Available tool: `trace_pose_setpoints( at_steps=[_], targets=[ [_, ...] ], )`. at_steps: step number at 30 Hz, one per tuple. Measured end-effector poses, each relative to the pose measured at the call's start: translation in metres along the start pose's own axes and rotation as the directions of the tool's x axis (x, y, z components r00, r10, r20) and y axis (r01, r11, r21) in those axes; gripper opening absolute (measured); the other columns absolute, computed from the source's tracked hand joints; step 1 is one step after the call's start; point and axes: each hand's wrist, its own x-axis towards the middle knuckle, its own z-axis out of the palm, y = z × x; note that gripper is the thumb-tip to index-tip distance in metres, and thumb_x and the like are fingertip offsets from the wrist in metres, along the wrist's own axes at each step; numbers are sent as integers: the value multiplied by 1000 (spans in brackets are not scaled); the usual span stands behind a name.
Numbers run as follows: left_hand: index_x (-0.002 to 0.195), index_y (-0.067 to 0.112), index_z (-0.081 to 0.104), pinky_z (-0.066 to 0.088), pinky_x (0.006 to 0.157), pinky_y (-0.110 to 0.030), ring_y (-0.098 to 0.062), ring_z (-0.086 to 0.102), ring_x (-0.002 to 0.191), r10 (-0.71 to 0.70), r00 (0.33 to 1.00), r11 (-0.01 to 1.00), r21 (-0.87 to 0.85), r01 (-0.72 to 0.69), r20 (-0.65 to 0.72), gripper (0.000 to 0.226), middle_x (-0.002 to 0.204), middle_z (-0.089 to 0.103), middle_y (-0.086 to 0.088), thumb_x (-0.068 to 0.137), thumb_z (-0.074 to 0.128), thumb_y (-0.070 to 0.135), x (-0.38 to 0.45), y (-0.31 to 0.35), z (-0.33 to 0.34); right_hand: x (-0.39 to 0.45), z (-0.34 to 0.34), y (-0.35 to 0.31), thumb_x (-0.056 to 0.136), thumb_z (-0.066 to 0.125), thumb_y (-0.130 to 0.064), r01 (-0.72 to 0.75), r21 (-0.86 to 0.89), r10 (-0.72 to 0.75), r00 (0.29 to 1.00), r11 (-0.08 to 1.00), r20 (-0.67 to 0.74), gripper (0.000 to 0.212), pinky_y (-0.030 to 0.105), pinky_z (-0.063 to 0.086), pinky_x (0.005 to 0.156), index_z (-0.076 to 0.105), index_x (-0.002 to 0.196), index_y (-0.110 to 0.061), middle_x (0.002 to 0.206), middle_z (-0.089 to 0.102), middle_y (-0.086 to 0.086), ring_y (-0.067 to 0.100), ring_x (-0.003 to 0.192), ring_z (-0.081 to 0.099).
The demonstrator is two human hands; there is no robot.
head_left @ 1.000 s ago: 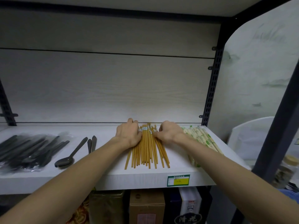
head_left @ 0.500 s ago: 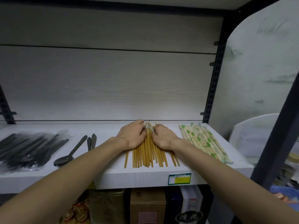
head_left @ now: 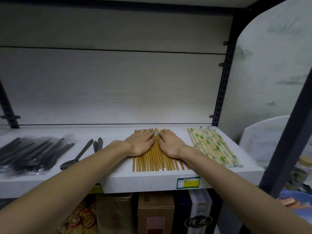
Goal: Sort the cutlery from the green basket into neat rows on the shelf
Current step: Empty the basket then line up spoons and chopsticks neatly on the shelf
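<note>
Now, hands: left hand (head_left: 141, 143) and right hand (head_left: 170, 144) lie flat, fingers released, pressing on the brown chopsticks (head_left: 155, 162).
Chopsticks: spread in a row on the shelf (head_left: 118, 180).
Neighbours: wrapped chopsticks (head_left: 213, 146) right, spoon (head_left: 76, 157) left.
</note>
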Motion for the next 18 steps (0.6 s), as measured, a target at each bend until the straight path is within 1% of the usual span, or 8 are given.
trace_pose_setpoints(
  at_steps=[4,8,15,18],
  targets=[
    [163,24,2,-5,125,-34,-12,-6,156,29,999,999,32,-30,25,57,170,-4,5,110,12,43,-5,6,2,-9,1,0,108,28,-24,48,-22,-47,999,999,22,50,34,13,123,35,153,-3,161,30,19,29,150,22],
    [162,22,-2,-4,126,-36,-12,-9,156,43,998,997,56,-46,53,59,170,-8,5,109,10,45,-13,11,4,-20,7,5,108,29,-27,50,-1,-50,999,999,3,49,35,15,124,37,152,-6,160,31,17,28,150,22],
    [162,23,-2,-5,126,-35,-11,-9,155,50,998,997,51,-52,37,59,170,-7,6,109,10,46,-21,16,6,-39,0,0,110,26,-28,71,-29,-70,997,997,13,50,32,9,122,33,153,-5,160,29,19,29,151,19],
    [162,24,-1,-5,126,-36,-11,-9,155,44,999,998,45,-46,31,59,170,-7,7,109,10,46,-24,19,9,-44,0,2,110,26,-31,75,-13,-75,997,997,10,52,35,11,125,32,154,-6,161,27,19,29,152,18]
  ],
)
